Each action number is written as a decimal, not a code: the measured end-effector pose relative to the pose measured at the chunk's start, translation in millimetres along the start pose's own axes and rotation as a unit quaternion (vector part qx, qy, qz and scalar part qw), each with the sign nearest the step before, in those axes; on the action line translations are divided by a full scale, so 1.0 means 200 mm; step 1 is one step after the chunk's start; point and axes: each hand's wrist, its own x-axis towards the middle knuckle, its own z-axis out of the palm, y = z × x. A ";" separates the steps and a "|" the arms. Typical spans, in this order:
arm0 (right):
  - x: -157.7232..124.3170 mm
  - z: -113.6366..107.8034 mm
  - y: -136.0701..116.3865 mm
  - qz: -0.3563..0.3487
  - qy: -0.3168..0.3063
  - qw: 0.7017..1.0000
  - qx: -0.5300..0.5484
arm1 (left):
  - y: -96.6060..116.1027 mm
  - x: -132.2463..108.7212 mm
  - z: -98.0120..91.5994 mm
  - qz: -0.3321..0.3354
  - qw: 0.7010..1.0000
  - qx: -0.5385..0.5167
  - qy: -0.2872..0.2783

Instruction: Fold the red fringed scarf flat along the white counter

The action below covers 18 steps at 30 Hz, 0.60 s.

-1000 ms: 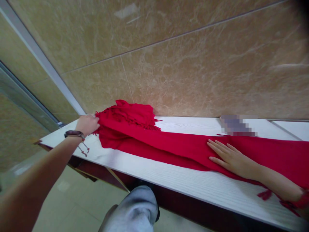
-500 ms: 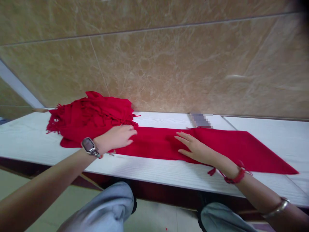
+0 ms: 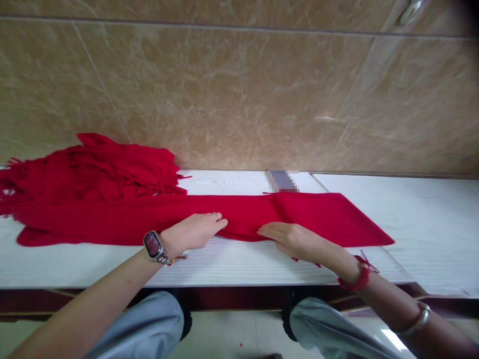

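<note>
A red scarf [image 3: 243, 214] lies in a long, flat folded strip on a white wood-grain bench top, its right end coming to a slanted point. At its near edge, left of the middle, my left hand [image 3: 192, 232] has its fingers closed on the cloth. My right hand [image 3: 294, 239] pinches the same edge farther right, its fingers pressed together and the thumb hidden. Between the two hands the edge bows slightly. Bits of red tassel show beneath my right wrist.
A crumpled heap of red fringed cloth [image 3: 112, 169] rests behind the strip at the left, against the tan tiled wall [image 3: 232, 99]. A flat dark object [image 3: 283, 181], pixelated, lies behind the scarf. The white bench top [image 3: 239, 269] ends just before my knees.
Both hands have come from lying spread on top of the scarf to its near edge, with fingers now closed on it. The view has swung right, so everything sits farther left.
</note>
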 end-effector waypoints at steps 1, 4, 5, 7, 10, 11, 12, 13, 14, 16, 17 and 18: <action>-0.01 0.01 0.01 0.004 0.009 1.000 -0.004 | 0.00 -0.01 0.01 0.001 1.000 0.008 0.006; -0.03 0.02 0.02 0.007 0.038 0.999 -0.034 | 0.02 -0.02 0.05 0.003 0.998 0.042 0.036; -0.04 0.02 0.03 0.005 0.049 0.998 -0.048 | 0.04 -0.02 0.06 0.000 0.997 0.052 0.049; -0.04 0.02 0.03 0.003 0.066 0.995 -0.074 | 0.07 0.00 0.07 -0.010 0.995 0.071 0.073; -0.04 0.00 0.03 0.000 0.081 0.992 -0.100 | 0.11 0.02 0.06 -0.009 0.992 0.081 0.094; -0.04 0.00 0.03 -0.001 0.082 0.991 -0.104 | 0.12 0.03 0.05 -0.001 0.992 0.077 0.096; -0.04 -0.01 0.03 -0.002 0.079 0.991 -0.106 | 0.13 0.04 0.03 0.007 0.993 0.069 0.094; -0.05 -0.02 0.03 -0.002 0.071 0.992 -0.107 | 0.14 0.04 0.02 0.015 0.994 0.060 0.090; -0.06 -0.02 0.03 -0.002 0.059 0.992 -0.107 | 0.14 0.04 0.01 0.021 0.995 0.050 0.085; -0.07 -0.04 0.04 -0.006 0.026 0.993 -0.114 | 0.15 0.04 0.00 0.026 0.996 0.035 0.078; -0.08 -0.04 0.04 -0.009 0.010 0.993 -0.120 | 0.15 0.03 0.00 0.024 0.996 0.031 0.078; -0.09 -0.05 0.04 -0.013 -0.005 0.992 -0.127 | 0.16 0.03 0.00 0.020 0.996 0.029 0.079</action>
